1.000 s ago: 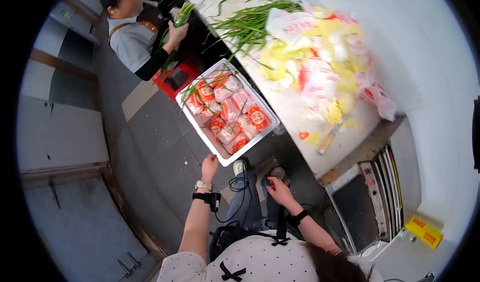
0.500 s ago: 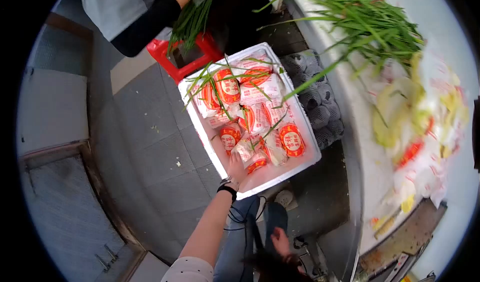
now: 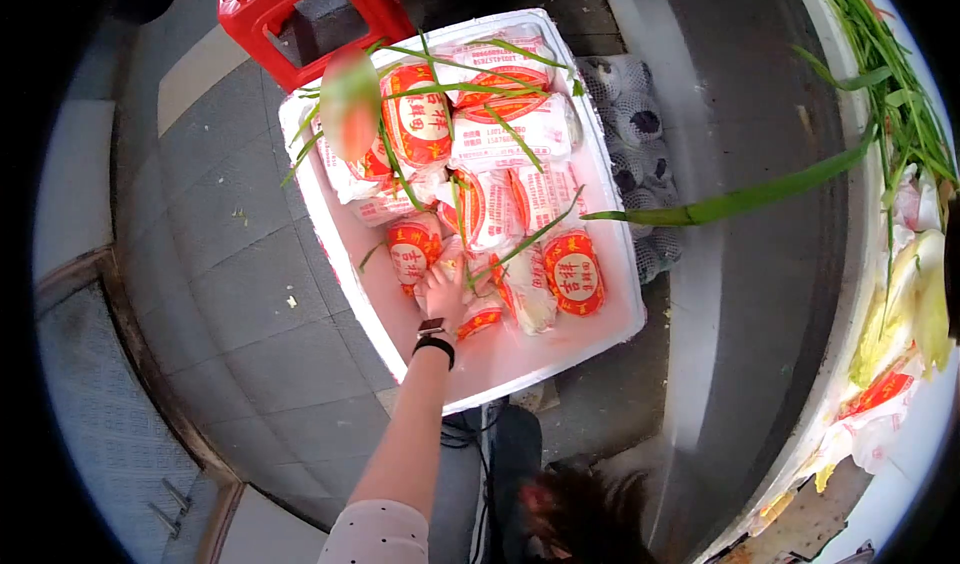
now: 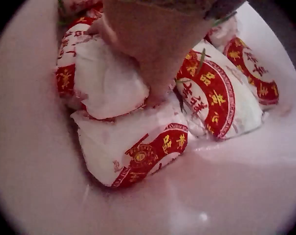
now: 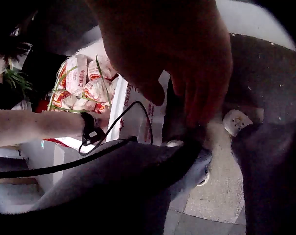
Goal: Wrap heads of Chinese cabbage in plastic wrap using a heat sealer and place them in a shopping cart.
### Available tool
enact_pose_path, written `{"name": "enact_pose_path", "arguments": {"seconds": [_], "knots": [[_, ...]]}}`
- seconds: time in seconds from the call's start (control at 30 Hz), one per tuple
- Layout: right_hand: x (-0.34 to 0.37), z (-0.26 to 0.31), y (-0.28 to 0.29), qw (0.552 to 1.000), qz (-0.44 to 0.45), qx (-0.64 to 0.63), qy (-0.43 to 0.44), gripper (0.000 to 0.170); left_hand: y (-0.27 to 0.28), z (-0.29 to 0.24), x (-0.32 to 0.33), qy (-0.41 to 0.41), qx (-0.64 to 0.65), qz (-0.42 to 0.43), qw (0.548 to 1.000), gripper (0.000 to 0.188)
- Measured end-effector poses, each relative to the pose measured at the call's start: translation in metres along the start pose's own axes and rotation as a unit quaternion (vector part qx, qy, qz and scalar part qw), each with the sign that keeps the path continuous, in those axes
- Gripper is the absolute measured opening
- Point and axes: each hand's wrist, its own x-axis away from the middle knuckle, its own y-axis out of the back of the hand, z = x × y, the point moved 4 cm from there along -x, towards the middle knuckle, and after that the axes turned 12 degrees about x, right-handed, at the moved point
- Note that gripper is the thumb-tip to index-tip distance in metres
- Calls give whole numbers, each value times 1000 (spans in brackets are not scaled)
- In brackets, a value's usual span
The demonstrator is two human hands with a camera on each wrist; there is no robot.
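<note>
Rounded white-and-red plastic-wrapped package (image 4: 109,73): inside white foam box (image 3: 600,336).
Your left hand (image 3: 444,292): touches it; whether fingers grip, I cannot say.
Your right hand (image 5: 172,54): loose fingers, holding nothing.
Handling: probably soft, slippery; hold its middle.

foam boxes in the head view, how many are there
1: the white foam box next to the red stool, with the left hand inside; others may be hidden.
</note>
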Motion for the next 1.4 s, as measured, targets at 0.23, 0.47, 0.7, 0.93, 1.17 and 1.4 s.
{"name": "enact_pose_path", "arguments": {"seconds": [0.23,0.47,0.7,0.93,1.17,1.4], "knots": [[20,8,11,1000,-6,18,14,49,33,-14,5,-21,-59,13,998,78],[47,37,19,995,-11,47,90,47,122,-35,73,-106,-186,33,976,63],[73,102,15,976,-16,51,212,46,274,-47,220,-331,-111,-139,927,42],[162,181,54,920,142,-289,225,78,460,-86,437,-472,18,-67,879,78],[354,222,90,828,279,-295,386,76,552,-147,610,-599,-145,-65,785,89],[433,216,119,684,334,-350,546,90,619,-201,716,-566,-218,-225,763,100]]}}
